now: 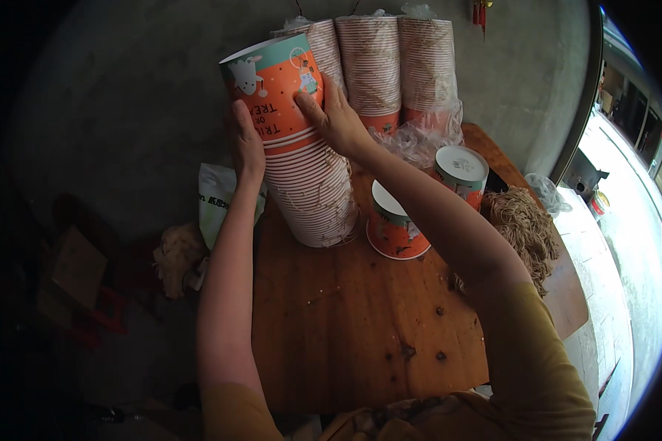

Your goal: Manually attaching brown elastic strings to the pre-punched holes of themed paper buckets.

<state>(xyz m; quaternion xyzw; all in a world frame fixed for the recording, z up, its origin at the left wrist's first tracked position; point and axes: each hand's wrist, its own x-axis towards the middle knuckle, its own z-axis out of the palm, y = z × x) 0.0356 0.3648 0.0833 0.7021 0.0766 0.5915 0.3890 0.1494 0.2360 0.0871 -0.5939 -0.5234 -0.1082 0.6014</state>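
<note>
A tall leaning stack of nested paper buckets (309, 195) stands at the far left of the wooden table, its white rims showing in close layers with string ends along the right side. The top paper bucket (276, 92) is orange and green with cartoon prints, and its lettering is upside down. My left hand (248, 147) presses against its left side, fingers partly hidden behind it. On the right side, my right hand (335, 117) grips it with the thumb across the front. Two more orange buckets, a near one (397, 231) and a far one (461, 169), rest bottom up beneath my right forearm.
Behind, wrapped bucket stacks (369, 66) stand against the grey wall with crumpled clear plastic (426, 136) at their foot. A heap of tan string (522, 231) lies on the table's (346, 323) right side. A pale bag (217, 198) is beyond the left edge.
</note>
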